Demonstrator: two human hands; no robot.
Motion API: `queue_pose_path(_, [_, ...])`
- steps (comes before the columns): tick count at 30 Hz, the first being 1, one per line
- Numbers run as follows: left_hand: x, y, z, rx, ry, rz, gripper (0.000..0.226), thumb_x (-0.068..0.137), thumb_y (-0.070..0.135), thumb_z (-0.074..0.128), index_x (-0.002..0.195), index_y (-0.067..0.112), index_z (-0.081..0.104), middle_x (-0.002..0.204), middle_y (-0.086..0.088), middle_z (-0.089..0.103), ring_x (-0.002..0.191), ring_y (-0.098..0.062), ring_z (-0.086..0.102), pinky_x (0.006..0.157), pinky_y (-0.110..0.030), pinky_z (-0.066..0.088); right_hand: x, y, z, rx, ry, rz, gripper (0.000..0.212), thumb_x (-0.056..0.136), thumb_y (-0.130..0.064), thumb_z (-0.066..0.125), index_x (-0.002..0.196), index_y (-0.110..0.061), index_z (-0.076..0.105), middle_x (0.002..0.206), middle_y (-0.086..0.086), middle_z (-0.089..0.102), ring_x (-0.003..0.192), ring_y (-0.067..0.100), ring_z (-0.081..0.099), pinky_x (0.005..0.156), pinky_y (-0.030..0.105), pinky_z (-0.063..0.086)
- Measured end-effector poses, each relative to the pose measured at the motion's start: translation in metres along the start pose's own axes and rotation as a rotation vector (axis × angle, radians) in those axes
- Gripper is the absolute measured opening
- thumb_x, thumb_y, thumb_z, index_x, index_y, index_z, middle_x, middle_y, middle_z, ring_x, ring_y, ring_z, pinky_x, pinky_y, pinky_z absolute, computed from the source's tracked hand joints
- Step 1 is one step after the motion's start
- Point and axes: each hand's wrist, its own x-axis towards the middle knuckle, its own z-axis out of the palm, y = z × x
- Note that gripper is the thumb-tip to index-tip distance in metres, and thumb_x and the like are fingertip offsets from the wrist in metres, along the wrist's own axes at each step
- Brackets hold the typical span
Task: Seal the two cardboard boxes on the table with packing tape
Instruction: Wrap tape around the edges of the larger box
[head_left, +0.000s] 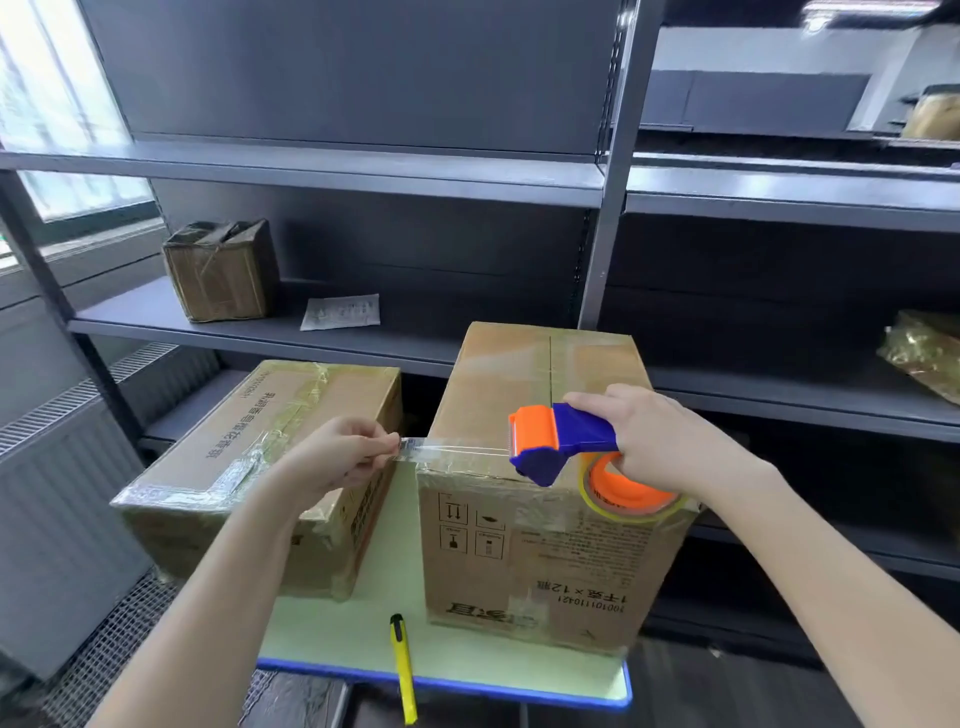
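The left box (260, 457) lay, much taped, on the tabletop (322, 629). The tape (452, 449) was pinched at its end by the left hand (337, 457) and stretched over the right box (540, 395) to the dispenser (561, 441), gripped by the right hand (660, 436). The strip would best be kept taut, lowered squarely and pressed flat.

clear tape (457, 450) between left hand (337, 453) and dispenser (558, 441)

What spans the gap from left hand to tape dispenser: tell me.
Taut clear tape, pinched by the left hand, running to the dispenser; head view.
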Motion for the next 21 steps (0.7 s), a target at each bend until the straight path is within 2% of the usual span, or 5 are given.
queue_pose_path(6, [0.013,-0.004,0.018,-0.008,0.166,0.098,0.032,0.093,0.018,0.055,0.063,0.011,0.048,0.057,-0.002,0.042,0.037,-0.006,0.028,0.037,-0.013,0.022,0.001,0.001,0.004,-0.006,-0.007,0.03,0.07,0.086,-0.014,0.053,0.143,-0.041,0.023,0.099,-0.004,0.044,0.086,0.014,0.046,0.07,0.026,0.042])
queue_pose_path(9, [0.013,-0.008,0.02,0.007,0.139,0.133,0.031,0.093,0.023,0.056,0.066,0.011,0.048,0.057,-0.001,0.04,0.042,-0.008,0.028,0.042,-0.015,0.024,-0.002,0.002,0.006,-0.012,-0.005,0.029,0.074,0.086,-0.012,0.052,0.143,-0.046,0.019,0.097,-0.003,0.045,0.084,0.014,0.048,0.068,0.027,0.043])
queue_pose_path(13, [0.014,-0.011,0.004,0.042,0.145,0.109,0.026,0.092,0.024,0.058,0.074,0.006,0.054,0.059,-0.001,0.043,0.049,-0.012,0.029,0.05,-0.022,0.025,0.001,-0.001,0.006,0.042,-0.023,-0.001,0.077,0.084,-0.01,0.051,0.141,-0.051,0.019,0.088,-0.009,0.041,0.076,0.011,0.045,0.061,0.025,0.036])
queue_pose_path(17, [0.017,-0.021,-0.013,0.123,0.197,0.104,0.024,0.092,0.024,0.057,0.078,0.004,0.057,0.059,0.0,0.047,0.047,-0.009,0.033,0.043,-0.016,0.027,-0.001,0.017,0.0,-0.048,0.015,0.021,0.077,0.082,-0.012,0.049,0.139,-0.055,0.02,0.087,-0.011,0.041,0.085,0.016,0.048,0.07,0.029,0.042])
queue_pose_path(21, [0.02,-0.034,-0.002,0.148,0.204,0.127,0.025,0.092,0.026,0.057,0.074,0.009,0.057,0.059,-0.001,0.05,0.042,-0.007,0.033,0.042,-0.018,0.025,-0.001,0.023,0.005,-0.102,-0.019,0.029,0.075,0.084,-0.017,0.05,0.139,-0.055,0.018,0.085,-0.013,0.038,0.084,0.014,0.045,0.068,0.027,0.037])
